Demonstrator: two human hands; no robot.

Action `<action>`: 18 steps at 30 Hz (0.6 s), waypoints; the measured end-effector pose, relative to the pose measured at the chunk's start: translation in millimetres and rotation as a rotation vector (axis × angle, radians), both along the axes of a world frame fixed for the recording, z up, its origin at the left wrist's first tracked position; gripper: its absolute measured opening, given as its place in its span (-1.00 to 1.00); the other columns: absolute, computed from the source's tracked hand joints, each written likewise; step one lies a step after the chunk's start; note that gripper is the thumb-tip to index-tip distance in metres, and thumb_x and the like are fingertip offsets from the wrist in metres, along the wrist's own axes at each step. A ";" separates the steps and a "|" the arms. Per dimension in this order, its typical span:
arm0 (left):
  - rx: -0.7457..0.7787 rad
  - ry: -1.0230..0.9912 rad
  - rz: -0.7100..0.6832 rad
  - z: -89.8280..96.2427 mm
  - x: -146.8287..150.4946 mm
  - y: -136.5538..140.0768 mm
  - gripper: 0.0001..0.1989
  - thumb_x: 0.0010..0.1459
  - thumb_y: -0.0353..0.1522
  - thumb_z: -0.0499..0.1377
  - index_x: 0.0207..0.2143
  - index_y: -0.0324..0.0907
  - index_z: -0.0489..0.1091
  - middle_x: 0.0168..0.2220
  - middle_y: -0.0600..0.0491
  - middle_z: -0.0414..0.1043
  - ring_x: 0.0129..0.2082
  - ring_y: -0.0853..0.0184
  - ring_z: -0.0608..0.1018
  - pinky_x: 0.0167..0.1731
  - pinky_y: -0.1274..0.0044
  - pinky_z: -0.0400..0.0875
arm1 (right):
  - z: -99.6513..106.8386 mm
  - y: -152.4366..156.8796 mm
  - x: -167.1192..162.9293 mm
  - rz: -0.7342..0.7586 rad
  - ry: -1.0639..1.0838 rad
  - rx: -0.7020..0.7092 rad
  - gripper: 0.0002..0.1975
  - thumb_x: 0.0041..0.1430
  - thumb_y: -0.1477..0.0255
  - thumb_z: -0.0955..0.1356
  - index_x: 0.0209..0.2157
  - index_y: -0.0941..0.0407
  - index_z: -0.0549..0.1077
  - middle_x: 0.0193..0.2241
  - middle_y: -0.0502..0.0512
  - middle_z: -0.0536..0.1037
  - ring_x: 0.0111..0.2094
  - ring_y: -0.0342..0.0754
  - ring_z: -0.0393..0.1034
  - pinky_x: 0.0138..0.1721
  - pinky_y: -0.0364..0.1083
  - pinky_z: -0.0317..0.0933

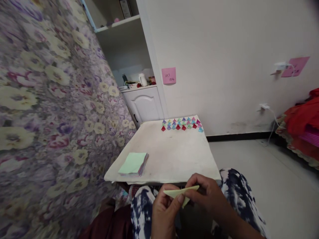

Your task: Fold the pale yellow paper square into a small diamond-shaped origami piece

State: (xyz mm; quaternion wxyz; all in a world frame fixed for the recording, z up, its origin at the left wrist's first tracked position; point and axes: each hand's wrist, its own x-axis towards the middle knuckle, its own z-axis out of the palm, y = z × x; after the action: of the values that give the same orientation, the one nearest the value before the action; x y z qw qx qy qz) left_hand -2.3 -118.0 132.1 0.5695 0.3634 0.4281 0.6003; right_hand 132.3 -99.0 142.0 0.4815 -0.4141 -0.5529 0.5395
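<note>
Both my hands hold a pale yellow-green piece of folded paper (181,192) over my lap, just in front of the small white table (174,159). My left hand (165,212) pinches its left end from below. My right hand (208,196) pinches its right end from above. A stack of coloured paper squares (134,163) with a green sheet on top lies on the table's near left corner. Several small folded paper shapes (181,123) in red, blue, green and purple sit in rows at the table's far edge.
A floral purple bedspread (50,99) fills the left side. A white cabinet (143,103) with a jug stands behind the table. Pink sticky notes (168,75) hang on the white wall. Red bedding (304,122) lies at the right, with pale floor between.
</note>
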 end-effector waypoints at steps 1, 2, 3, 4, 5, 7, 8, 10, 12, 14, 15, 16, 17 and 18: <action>-0.010 -0.005 0.014 -0.9 0.6 0.4 -0.77 -0.17 -0.33 0.32 -0.53 -0.19 0.31 -0.59 0.17 0.35 -0.54 0.43 0.35 -0.52 0.64 0.18 | -3.2 0.7 -1.9 0.006 0.050 -0.051 -0.84 -0.06 0.37 0.41 -0.52 0.15 0.38 -0.64 -0.09 0.35 -0.59 -0.21 0.18 -0.55 -0.22 0.05; -0.021 -0.011 0.030 -1.5 1.3 0.9 -0.76 -0.18 -0.33 0.33 -0.53 -0.19 0.30 -0.60 0.17 0.34 -0.55 0.43 0.36 -0.52 0.64 0.18 | -7.0 1.6 -3.9 0.015 0.091 -0.085 -0.81 -0.08 0.36 0.42 -0.53 0.15 0.36 -0.65 -0.10 0.33 -0.60 -0.22 0.16 -0.56 -0.23 0.04; -0.033 -0.019 0.042 -1.7 2.1 1.4 -0.76 -0.19 -0.33 0.33 -0.54 -0.19 0.30 -0.60 0.17 0.35 -0.55 0.44 0.36 -0.52 0.64 0.19 | -11.0 2.5 -5.6 0.028 0.116 -0.103 -0.78 -0.11 0.35 0.43 -0.54 0.15 0.34 -0.65 -0.10 0.32 -0.60 -0.22 0.15 -0.57 -0.23 0.03; -0.045 -0.031 0.050 -1.7 2.9 1.8 -0.76 -0.19 -0.33 0.33 -0.54 -0.19 0.30 -0.60 0.17 0.35 -0.55 0.43 0.36 -0.52 0.64 0.19 | -14.7 3.3 -6.9 0.036 0.129 -0.112 -0.76 -0.13 0.33 0.44 -0.55 0.15 0.33 -0.66 -0.11 0.31 -0.61 -0.23 0.14 -0.58 -0.23 0.02; -0.054 -0.047 0.050 -1.4 3.7 2.1 -0.76 -0.19 -0.34 0.33 -0.53 -0.19 0.31 -0.60 0.16 0.37 -0.55 0.42 0.37 -0.51 0.63 0.21 | -17.4 4.0 -7.6 0.037 0.132 -0.113 -0.75 -0.14 0.32 0.44 -0.56 0.15 0.32 -0.67 -0.11 0.30 -0.61 -0.23 0.13 -0.58 -0.23 0.01; -0.068 -0.070 0.032 -0.4 5.6 2.5 -0.79 -0.19 -0.34 0.33 -0.49 -0.20 0.36 -0.56 0.14 0.41 -0.53 0.41 0.39 -0.47 0.61 0.24 | -19.1 4.5 -7.2 0.028 0.129 -0.108 -0.74 -0.12 0.31 0.44 -0.57 0.15 0.32 -0.68 -0.11 0.30 -0.61 -0.22 0.14 -0.58 -0.23 0.02; -0.072 -0.068 0.021 0.0 6.5 2.6 -0.80 -0.18 -0.34 0.32 -0.47 -0.20 0.39 -0.54 0.12 0.43 -0.53 0.41 0.40 -0.46 0.60 0.25 | -18.1 4.5 -6.3 0.022 0.131 -0.105 -0.75 -0.10 0.31 0.43 -0.56 0.15 0.32 -0.68 -0.11 0.31 -0.61 -0.22 0.16 -0.57 -0.22 0.04; -0.079 -0.038 0.002 0.2 7.9 2.8 -0.80 -0.18 -0.35 0.32 -0.44 -0.22 0.45 -0.51 0.09 0.47 -0.54 0.42 0.39 -0.46 0.60 0.25 | -14.0 4.0 -4.3 0.012 0.139 -0.104 -0.76 -0.09 0.32 0.42 -0.55 0.15 0.32 -0.67 -0.10 0.33 -0.61 -0.21 0.18 -0.55 -0.22 0.06; -0.081 -0.012 -0.010 -1.1 7.9 3.1 -0.80 -0.18 -0.33 0.32 -0.44 -0.23 0.47 -0.52 0.08 0.47 -0.58 0.44 0.37 -0.48 0.61 0.24 | -10.0 3.3 -2.9 0.003 0.148 -0.112 -0.78 -0.08 0.35 0.42 -0.55 0.15 0.32 -0.67 -0.11 0.33 -0.61 -0.21 0.20 -0.55 -0.22 0.08; -0.080 0.019 -0.007 -3.6 6.3 3.8 -0.79 -0.19 -0.31 0.32 -0.46 -0.24 0.48 -0.58 0.11 0.43 -0.62 0.46 0.33 -0.52 0.62 0.22 | -8.5 2.4 -2.5 -0.012 0.140 -0.096 -0.81 -0.07 0.37 0.41 -0.54 0.15 0.33 -0.66 -0.11 0.34 -0.59 -0.20 0.22 -0.53 -0.21 0.10; -0.082 0.047 -0.003 -4.9 5.0 4.1 -0.79 -0.19 -0.30 0.33 -0.47 -0.24 0.47 -0.64 0.14 0.39 -0.65 0.48 0.30 -0.56 0.64 0.20 | -8.7 2.0 -2.5 -0.019 0.125 -0.074 -0.82 -0.06 0.38 0.41 -0.53 0.15 0.34 -0.65 -0.10 0.35 -0.58 -0.19 0.23 -0.52 -0.21 0.11; -0.087 0.085 0.000 -5.8 3.7 4.4 -0.78 -0.18 -0.29 0.33 -0.48 -0.25 0.47 -0.70 0.17 0.33 -0.69 0.50 0.27 -0.61 0.66 0.15 | -9.5 1.5 -2.7 -0.025 0.102 -0.043 -0.84 -0.04 0.39 0.40 -0.52 0.14 0.35 -0.64 -0.09 0.36 -0.57 -0.18 0.25 -0.51 -0.21 0.13; -0.093 0.125 0.002 -6.1 2.5 4.6 -0.77 -0.17 -0.28 0.32 -0.48 -0.26 0.47 -0.75 0.19 0.27 -0.72 0.51 0.23 -0.66 0.68 0.09 | -10.7 0.9 -2.8 -0.032 0.070 -0.006 -0.86 -0.02 0.40 0.39 -0.51 0.14 0.36 -0.62 -0.08 0.38 -0.55 -0.17 0.27 -0.51 -0.20 0.14; -0.092 0.157 0.004 -5.9 1.4 4.7 -0.77 -0.15 -0.27 0.31 -0.47 -0.26 0.47 -0.78 0.20 0.25 -0.74 0.52 0.22 -0.70 0.68 0.06 | -11.9 0.4 -2.7 -0.036 0.035 0.035 -0.88 0.00 0.41 0.38 -0.50 0.14 0.37 -0.60 -0.06 0.39 -0.54 -0.16 0.29 -0.50 -0.20 0.15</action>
State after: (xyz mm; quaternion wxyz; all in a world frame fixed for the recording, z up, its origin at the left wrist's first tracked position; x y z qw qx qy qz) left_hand -0.9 -113.3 126.2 0.5491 0.3821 0.4990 0.5509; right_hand 129.5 -98.6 130.1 0.5076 -0.4062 -0.5462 0.5282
